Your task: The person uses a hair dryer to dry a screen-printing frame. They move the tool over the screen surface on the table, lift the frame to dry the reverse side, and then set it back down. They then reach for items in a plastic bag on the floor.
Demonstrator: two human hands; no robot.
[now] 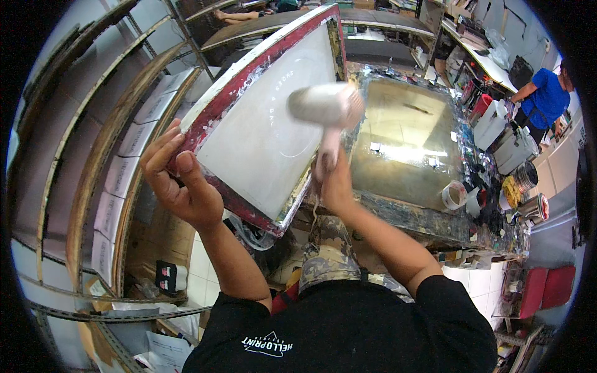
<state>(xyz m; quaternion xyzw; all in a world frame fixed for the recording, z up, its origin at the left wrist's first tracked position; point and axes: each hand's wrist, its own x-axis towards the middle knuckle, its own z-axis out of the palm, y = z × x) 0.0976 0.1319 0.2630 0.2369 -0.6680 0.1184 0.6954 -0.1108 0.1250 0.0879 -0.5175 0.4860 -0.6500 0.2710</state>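
A screen printing frame (249, 146) is tilted up at centre-left, its pale mesh bearing a faint round design and its border stained dark red. My left hand (186, 183) holds the frame's left edge, the thumb on the near side and some fingertips hidden. In front of the mesh is a whitish hair dryer (320, 105), blurred by motion, its barrel toward the screen. My right hand (334, 183) is closed round its handle, and a cord hangs below the hand.
Right of the frame stands a paint-stained table (398, 208) with a shiny glass panel (404, 130). Tubs (454, 195), white jugs (491, 124) and cans line its right side. A person in blue (541, 99) stands beyond. Curved shelves (118, 168) hold paper stacks at left.
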